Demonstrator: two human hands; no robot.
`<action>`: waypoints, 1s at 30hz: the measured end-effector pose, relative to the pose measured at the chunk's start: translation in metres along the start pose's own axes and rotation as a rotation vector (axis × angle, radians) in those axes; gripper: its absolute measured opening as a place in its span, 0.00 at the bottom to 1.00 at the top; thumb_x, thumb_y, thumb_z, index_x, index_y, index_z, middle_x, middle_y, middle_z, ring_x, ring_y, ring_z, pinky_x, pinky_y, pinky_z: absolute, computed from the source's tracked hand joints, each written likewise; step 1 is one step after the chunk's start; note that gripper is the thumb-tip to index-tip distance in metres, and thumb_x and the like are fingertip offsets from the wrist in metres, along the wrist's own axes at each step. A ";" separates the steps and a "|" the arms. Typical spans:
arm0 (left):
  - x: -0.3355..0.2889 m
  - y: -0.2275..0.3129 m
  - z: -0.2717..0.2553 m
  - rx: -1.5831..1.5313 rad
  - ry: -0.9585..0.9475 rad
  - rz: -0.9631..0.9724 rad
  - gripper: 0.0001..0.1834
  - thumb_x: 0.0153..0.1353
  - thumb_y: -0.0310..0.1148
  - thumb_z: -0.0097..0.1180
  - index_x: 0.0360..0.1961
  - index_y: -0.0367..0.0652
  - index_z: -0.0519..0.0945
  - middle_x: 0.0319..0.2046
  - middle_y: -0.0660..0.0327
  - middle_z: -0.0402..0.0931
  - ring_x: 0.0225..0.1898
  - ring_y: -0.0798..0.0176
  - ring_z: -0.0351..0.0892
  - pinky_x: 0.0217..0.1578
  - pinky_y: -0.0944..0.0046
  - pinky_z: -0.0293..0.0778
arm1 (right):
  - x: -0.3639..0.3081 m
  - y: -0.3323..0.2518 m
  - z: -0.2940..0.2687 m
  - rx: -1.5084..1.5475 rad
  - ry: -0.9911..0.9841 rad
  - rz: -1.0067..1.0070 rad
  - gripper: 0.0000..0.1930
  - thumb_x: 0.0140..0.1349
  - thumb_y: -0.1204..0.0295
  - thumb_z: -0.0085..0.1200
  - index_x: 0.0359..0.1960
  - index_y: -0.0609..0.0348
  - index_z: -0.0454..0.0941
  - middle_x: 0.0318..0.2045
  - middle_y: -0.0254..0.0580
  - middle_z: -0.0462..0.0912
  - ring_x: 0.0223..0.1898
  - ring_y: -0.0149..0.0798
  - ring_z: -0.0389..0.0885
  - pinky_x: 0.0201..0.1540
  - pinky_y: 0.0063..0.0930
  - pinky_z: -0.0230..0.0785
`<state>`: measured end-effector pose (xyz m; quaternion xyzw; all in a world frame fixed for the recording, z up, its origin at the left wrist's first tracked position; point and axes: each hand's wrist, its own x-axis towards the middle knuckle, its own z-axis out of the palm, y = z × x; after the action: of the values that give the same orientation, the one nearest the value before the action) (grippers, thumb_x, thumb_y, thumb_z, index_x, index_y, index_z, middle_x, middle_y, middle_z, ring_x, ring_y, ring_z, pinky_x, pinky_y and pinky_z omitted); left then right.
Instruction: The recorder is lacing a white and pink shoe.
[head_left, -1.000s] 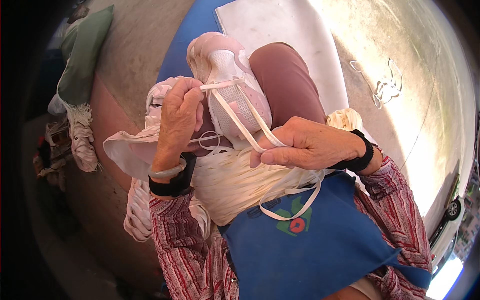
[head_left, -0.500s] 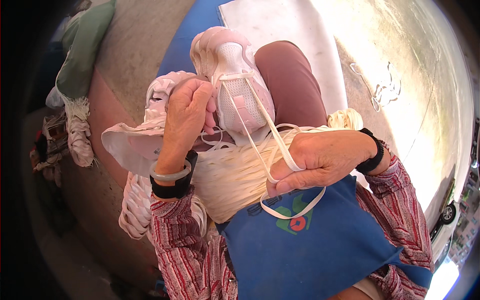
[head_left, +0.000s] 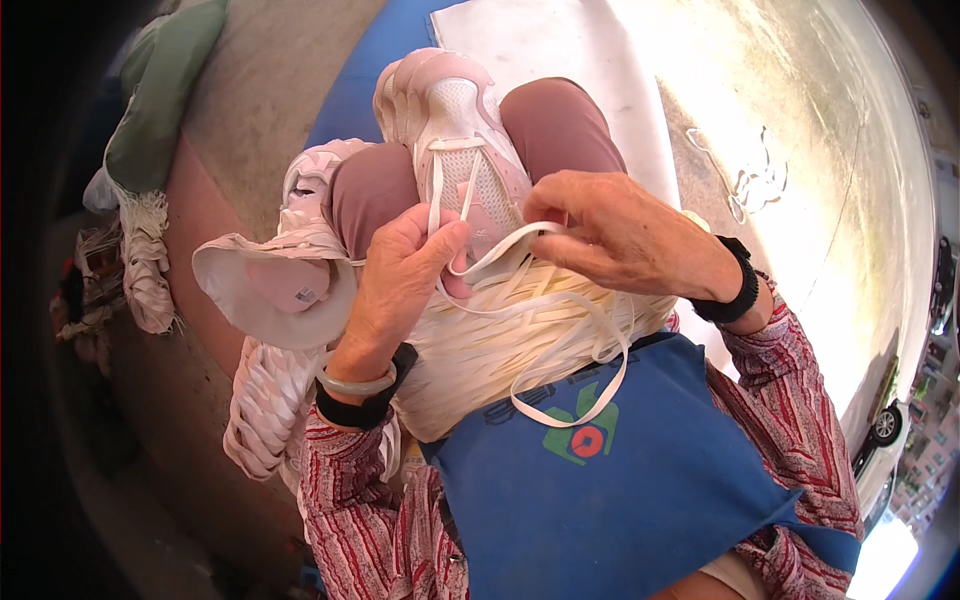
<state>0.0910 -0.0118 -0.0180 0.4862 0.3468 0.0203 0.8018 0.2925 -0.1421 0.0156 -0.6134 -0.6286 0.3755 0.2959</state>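
Note:
A pink and white shoe upper (head_left: 463, 140) rests between my knees, with a white shoelace (head_left: 572, 300) threaded through its front holes. Near the upper, my left hand (head_left: 408, 262) pinches the lace between thumb and fingers. Across from it, my right hand (head_left: 612, 232) has its thumb and fingers closed on another stretch of the same lace. The lace's loose length loops down over a bundle of cream laces (head_left: 470, 350) on my lap and onto my blue apron (head_left: 620, 480).
More pink and white shoe uppers (head_left: 280, 280) lie by my left knee, above a braided bundle of uppers (head_left: 262, 420). A green cloth bundle (head_left: 165, 110) with pale fringes is at far left. Loose white laces (head_left: 757, 185) lie on the floor at right.
My left hand has moved right and down onto the lace. The right hand has shifted up toward the upper, and the taut lace strands have gone slack.

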 end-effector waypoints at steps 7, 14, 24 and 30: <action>0.003 -0.008 -0.005 0.243 0.075 0.158 0.09 0.69 0.34 0.53 0.41 0.38 0.76 0.27 0.68 0.73 0.25 0.77 0.72 0.26 0.73 0.74 | 0.023 0.002 0.029 -0.448 0.161 0.214 0.23 0.63 0.67 0.56 0.55 0.67 0.67 0.38 0.56 0.78 0.35 0.55 0.82 0.37 0.43 0.75; -0.008 -0.003 -0.006 0.220 0.232 0.212 0.13 0.70 0.36 0.53 0.47 0.38 0.75 0.28 0.71 0.72 0.24 0.80 0.69 0.26 0.78 0.71 | 0.042 0.036 0.033 -0.334 0.305 0.011 0.15 0.58 0.79 0.50 0.47 0.71 0.68 0.34 0.60 0.77 0.33 0.60 0.78 0.36 0.46 0.73; -0.024 0.039 -0.016 0.743 0.149 0.036 0.13 0.72 0.36 0.49 0.50 0.38 0.76 0.26 0.71 0.72 0.27 0.78 0.70 0.29 0.77 0.70 | 0.054 0.047 0.027 -0.332 0.350 -0.008 0.07 0.61 0.74 0.48 0.33 0.69 0.69 0.26 0.61 0.80 0.30 0.62 0.81 0.34 0.49 0.74; -0.025 0.049 -0.014 -0.296 0.021 0.338 0.17 0.75 0.39 0.42 0.42 0.35 0.77 0.23 0.67 0.70 0.33 0.63 0.80 0.43 0.52 0.83 | 0.033 0.033 0.010 -0.214 0.242 0.128 0.15 0.65 0.66 0.55 0.45 0.68 0.77 0.27 0.48 0.80 0.27 0.46 0.79 0.31 0.40 0.71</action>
<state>0.0787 0.0149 0.0305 0.4140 0.2619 0.2102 0.8461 0.2994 -0.1112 -0.0206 -0.7208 -0.5845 0.2479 0.2781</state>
